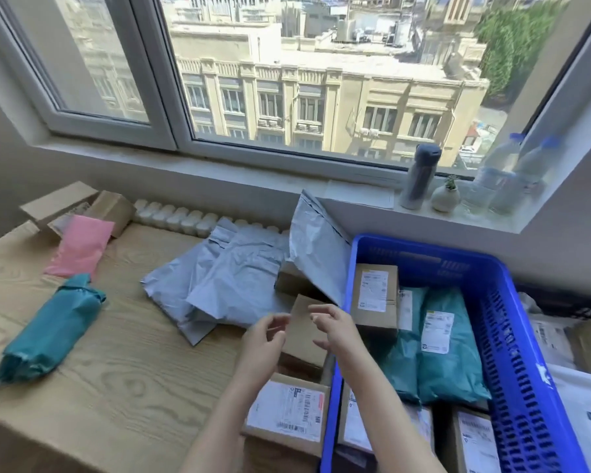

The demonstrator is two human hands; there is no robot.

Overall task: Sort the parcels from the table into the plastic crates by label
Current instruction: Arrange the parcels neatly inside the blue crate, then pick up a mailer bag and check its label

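1. Landmark: the blue crate (512, 353) is standing at the right end of the wooden table (116, 370). All positions below are referring to this crate.

2. Task item: a small plain brown box (304, 336) is sitting tilted just beside the crate's left wall, on top of other parcels.

3. Left hand (265, 339): it is reaching to the side of the brown box facing away from the crate, fingers curled. Motion blur is hiding the contact, so whether it is grasping the box cannot be told.

4. Right hand (335, 331): it is hovering over the edge of the box nearest the crate, fingers spread and bent. Whether it is grasping or released cannot be told.

5. Crate contents: a labelled cardboard box (376, 295) is leaning at the far left corner. Teal mailers (451, 343) are lying to its right.

6. Left of the crate:
- A labelled box (287, 411) is lying against the near end of the left wall.
- Grey mailers (239, 278) are overlapping beyond the hands.
- A teal parcel (52, 329) and a pink mailer (79, 247) are lying well apart from the crate.

7. Behind the crate: a grey flask (420, 175) is standing on the windowsill.
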